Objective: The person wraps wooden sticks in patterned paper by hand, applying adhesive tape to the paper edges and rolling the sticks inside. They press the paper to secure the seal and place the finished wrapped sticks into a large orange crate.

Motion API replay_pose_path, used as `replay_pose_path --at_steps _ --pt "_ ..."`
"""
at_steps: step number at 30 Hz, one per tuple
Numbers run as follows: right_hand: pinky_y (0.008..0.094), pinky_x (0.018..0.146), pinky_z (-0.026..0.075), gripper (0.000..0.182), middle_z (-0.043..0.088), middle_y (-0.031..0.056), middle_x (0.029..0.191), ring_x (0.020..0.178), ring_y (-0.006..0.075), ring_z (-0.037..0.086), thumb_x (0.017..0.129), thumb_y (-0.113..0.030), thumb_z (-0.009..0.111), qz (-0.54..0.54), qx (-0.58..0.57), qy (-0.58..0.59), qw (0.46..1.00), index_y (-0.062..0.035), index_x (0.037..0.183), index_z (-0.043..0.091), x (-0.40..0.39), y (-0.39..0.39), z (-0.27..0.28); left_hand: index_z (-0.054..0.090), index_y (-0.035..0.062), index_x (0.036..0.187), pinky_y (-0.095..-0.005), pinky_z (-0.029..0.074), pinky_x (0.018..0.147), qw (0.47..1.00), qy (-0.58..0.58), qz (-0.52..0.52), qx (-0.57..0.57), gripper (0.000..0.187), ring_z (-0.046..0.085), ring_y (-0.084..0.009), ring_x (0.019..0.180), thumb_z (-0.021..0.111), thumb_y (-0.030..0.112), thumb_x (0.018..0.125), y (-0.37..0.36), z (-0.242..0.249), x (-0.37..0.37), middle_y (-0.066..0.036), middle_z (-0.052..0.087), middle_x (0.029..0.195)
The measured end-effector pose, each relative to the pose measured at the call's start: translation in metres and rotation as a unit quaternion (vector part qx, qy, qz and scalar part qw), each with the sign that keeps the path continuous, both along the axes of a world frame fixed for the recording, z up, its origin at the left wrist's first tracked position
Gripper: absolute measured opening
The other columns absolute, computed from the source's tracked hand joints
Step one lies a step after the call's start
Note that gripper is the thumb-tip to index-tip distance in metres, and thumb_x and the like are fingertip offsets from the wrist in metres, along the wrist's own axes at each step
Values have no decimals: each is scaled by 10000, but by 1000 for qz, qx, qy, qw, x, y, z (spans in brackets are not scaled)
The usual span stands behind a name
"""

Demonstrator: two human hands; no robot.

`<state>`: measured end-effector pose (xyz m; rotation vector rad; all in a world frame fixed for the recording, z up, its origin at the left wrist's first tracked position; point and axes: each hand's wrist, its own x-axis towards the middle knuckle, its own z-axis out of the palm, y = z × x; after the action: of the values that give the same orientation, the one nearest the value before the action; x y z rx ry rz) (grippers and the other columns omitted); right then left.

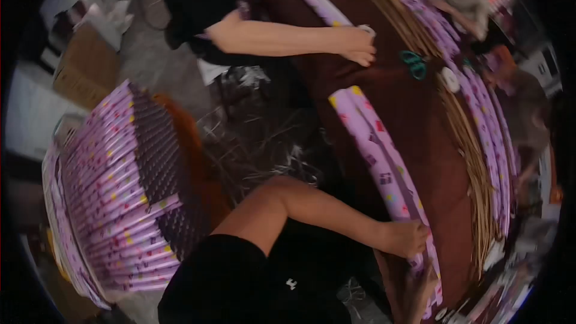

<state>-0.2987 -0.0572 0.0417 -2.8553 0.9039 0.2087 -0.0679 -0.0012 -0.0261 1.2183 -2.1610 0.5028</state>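
Note:
A long sheet of pink-purple patterned wrapping paper point(375, 156), partly rolled with an open gap along its length, lies on the brown cloth-covered table. My left hand point(405, 238) is closed around its near part, fingers bent over the edge. My right hand point(422, 294) is lower, at the near end of the same paper; it is dim and blurred, but its fingers look closed on the edge. Farther up the table, a co-worker's hand point(357, 45) holds a small white roll, perhaps tape, beside another patterned strip point(312, 0).
Many finished patterned rolls point(108, 186) are stacked at the left. Brown sticks or paper strips point(465, 144) and more purple rolls point(492, 138) line the table's far side. Green-handled scissors point(414, 65) and a white tape roll point(449, 80) lie there. Other people sit opposite. Cardboard box point(87, 66) behind.

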Motion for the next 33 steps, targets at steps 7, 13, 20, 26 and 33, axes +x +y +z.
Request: replay_pose_path --at_steps 7,13,20,26,33 --pt "458 665 512 548 628 233 925 767 405 623 673 -180 763 37 -4 -95 995 41 1126 551 10 5 16 642 44 903 -299 473 621 999 -41 -22 -20 216 613 -217 831 555 221 814 -4 6 6 -96 652 885" --pt "438 672 506 585 629 191 963 812 359 633 663 -239 785 57 -137 -74 986 18 1131 545 3 11 9 636 3 933 -381 531 680 982 -1 -117 151 243 675 -300 771 606 203 798 -18 17 8 -126 678 812" --pt "418 693 478 542 618 153 929 813 338 618 668 -286 794 -35 -119 -8 992 -2 1051 537 -21 3 -4 591 19 881 -358 537 642 990 -19 -103 96 213 660 -274 770 619 213 798 -14 29 8 -130 656 823" --pt "448 767 471 544 628 166 1069 867 339 619 708 -299 769 -25 -252 -93 963 -9 1114 551 -30 6 -10 580 44 882 -366 543 640 992 -76 -43 90 198 660 -260 756 616 215 791 -14 52 55 -120 653 787" --pt "446 790 509 588 667 215 970 922 384 636 720 -420 792 -93 107 -70 987 -18 1100 594 -16 2 43 579 70 918 -361 509 607 986 -149 -69 31 271 631 -241 657 665 263 748 -13 61 90 -54 581 714"
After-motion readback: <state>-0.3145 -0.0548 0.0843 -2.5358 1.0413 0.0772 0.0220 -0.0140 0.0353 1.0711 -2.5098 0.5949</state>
